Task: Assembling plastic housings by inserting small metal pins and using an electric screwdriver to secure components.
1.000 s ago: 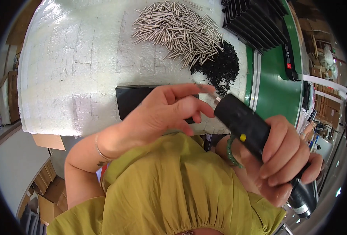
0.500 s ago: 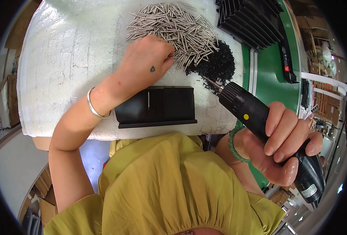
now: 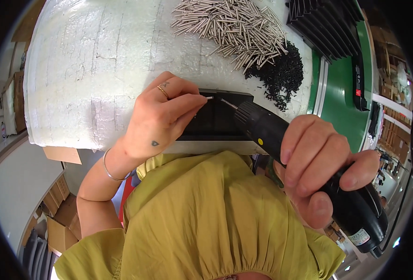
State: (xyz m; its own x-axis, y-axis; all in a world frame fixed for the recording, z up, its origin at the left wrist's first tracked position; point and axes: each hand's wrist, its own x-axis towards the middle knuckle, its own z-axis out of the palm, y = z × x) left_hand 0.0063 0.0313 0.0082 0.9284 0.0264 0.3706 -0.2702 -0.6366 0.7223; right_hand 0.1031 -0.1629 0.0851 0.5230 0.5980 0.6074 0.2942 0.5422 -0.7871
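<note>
— At the near edge of the white table, what lies under the hands?
— One flat black part, its long side running 9 to 3 o'clock along the table's edge, its near side almost at the drop. Bare white surface stretches wide toward 9 and 10 o'clock.
— And the left hand?
— It rests on the part, thumb and forefinger pinching one small metal pin, which points toward 3 o'clock.
— The right hand?
— Fingers wrapped tight around one black power screwdriver. Its long axis runs from 4 o'clock up to 10 o'clock, the bit's tip just beside the pin.
— What crowds the far side?
— One heap of silver pins at 12 o'clock, too many to count, touching one pile of black screws at 1 o'clock. A stack of black finned parts sits beyond.
</note>
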